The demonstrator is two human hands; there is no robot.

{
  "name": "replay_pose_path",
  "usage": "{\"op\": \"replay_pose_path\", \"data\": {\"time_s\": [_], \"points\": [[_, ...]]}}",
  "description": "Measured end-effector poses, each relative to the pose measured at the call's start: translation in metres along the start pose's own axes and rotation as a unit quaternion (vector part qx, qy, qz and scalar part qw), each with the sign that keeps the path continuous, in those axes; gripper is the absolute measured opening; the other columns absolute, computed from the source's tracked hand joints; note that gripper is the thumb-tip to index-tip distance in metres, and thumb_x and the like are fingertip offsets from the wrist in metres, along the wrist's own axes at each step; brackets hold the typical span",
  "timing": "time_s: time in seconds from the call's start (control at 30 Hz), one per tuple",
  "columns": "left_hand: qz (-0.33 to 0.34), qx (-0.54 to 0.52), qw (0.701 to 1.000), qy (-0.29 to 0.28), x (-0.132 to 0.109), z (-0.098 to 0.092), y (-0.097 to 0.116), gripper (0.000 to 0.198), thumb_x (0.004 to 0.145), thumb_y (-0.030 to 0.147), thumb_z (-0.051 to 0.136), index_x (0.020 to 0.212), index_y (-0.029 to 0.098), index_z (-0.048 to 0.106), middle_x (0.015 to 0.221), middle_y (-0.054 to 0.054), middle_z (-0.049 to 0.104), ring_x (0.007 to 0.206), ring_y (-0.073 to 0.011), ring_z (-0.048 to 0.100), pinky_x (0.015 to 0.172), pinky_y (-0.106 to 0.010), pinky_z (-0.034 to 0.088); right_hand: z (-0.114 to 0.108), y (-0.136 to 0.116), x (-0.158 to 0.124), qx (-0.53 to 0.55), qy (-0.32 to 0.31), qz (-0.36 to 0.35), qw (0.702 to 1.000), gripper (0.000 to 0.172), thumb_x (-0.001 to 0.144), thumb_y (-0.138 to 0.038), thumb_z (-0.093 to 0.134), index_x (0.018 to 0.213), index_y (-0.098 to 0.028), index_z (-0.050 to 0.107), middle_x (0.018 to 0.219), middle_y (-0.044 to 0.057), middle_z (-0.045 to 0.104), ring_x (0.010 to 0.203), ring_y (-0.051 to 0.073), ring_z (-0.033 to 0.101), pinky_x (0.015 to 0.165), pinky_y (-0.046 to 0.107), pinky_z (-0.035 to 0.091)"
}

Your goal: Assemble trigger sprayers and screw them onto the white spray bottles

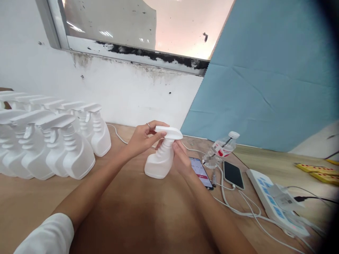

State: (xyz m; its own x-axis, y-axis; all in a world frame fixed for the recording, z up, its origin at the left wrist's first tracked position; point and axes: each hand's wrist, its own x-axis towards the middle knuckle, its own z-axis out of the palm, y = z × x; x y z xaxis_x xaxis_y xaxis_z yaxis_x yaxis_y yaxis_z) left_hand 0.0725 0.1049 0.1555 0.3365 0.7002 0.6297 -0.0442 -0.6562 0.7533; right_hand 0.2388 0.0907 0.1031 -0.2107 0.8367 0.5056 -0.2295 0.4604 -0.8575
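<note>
A white spray bottle stands on the wooden table in front of me, its long nozzle head on top facing right. My left hand grips the head from the left, thumb on its near side and fingers behind it. On the other side, my right hand closes its fingers at the neck, below the nozzle's front end; its fingertips are partly hidden by the bottle. At the left, two rows of similar white spray bottles stand close together.
Right of my hands lie a lit phone, a dark-screened phone and a clear plastic bottle. Loose white cables run to a power strip. A white wall and a blue sheet stand behind the table.
</note>
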Motion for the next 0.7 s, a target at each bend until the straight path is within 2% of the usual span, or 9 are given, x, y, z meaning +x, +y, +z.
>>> {"op": "replay_pose_path", "data": {"time_s": [0.07,0.17,0.33,0.43,0.57,0.7], "points": [[-0.014,0.003,1.000,0.004,-0.001,0.000,-0.002,0.030,0.088,0.038,0.061,0.106,0.015,0.064,0.094,-0.006,0.066,0.076,-0.0125,0.060,0.069,-0.023,0.050,0.002,0.002,0.001,0.003,0.017,0.007,1.000,0.036,0.087,-0.049,0.056,0.109,-0.021,0.053,0.089,0.006,0.067,0.077,0.020,0.065,0.060,0.029,0.050],[-0.020,-0.008,1.000,0.015,-0.001,0.002,-0.007,0.031,0.088,0.040,0.060,0.108,0.015,0.063,0.090,-0.005,0.066,0.075,-0.0125,0.061,0.068,-0.023,0.050,0.008,0.002,0.003,-0.022,0.074,-0.001,0.997,0.044,0.080,-0.043,0.068,0.114,-0.025,0.046,0.089,0.003,0.066,0.071,0.017,0.064,0.058,0.027,0.049],[-0.009,0.010,1.000,0.012,0.001,0.002,-0.008,0.029,0.088,0.039,0.059,0.105,0.016,0.064,0.096,-0.005,0.067,0.084,-0.0145,0.061,0.076,-0.025,0.049,0.017,-0.002,0.003,-0.014,0.075,0.006,0.997,0.037,0.082,-0.043,0.064,0.108,-0.022,0.048,0.082,0.002,0.066,0.066,0.016,0.063,0.057,0.027,0.049],[-0.009,0.015,1.000,-0.003,0.001,0.001,-0.006,0.029,0.089,0.038,0.059,0.105,0.016,0.064,0.101,-0.006,0.067,0.086,-0.0149,0.060,0.077,-0.025,0.048,0.019,-0.004,0.003,-0.048,0.129,0.011,0.990,0.039,0.076,-0.039,0.072,0.103,-0.021,0.050,0.073,-0.001,0.063,0.061,0.015,0.060,0.054,0.025,0.048],[-0.010,0.022,1.000,-0.009,0.000,-0.001,-0.004,0.027,0.089,0.038,0.059,0.104,0.016,0.064,0.100,-0.005,0.067,0.086,-0.0150,0.060,0.080,-0.026,0.046,0.021,-0.005,0.002,-0.029,0.096,0.007,0.995,0.040,0.077,-0.044,0.069,0.105,-0.021,0.050,0.077,0.001,0.065,0.062,0.016,0.062,0.055,0.027,0.049],[-0.012,0.018,1.000,-0.015,-0.001,0.000,-0.004,0.026,0.089,0.037,0.058,0.104,0.016,0.064,0.099,-0.005,0.067,0.082,-0.0139,0.061,0.077,-0.025,0.046,0.021,-0.005,0.000,-0.065,0.142,0.012,0.988,0.040,0.072,-0.041,0.075,0.097,-0.019,0.053,0.070,0.000,0.064,0.057,0.014,0.060,0.053,0.026,0.048]]}}
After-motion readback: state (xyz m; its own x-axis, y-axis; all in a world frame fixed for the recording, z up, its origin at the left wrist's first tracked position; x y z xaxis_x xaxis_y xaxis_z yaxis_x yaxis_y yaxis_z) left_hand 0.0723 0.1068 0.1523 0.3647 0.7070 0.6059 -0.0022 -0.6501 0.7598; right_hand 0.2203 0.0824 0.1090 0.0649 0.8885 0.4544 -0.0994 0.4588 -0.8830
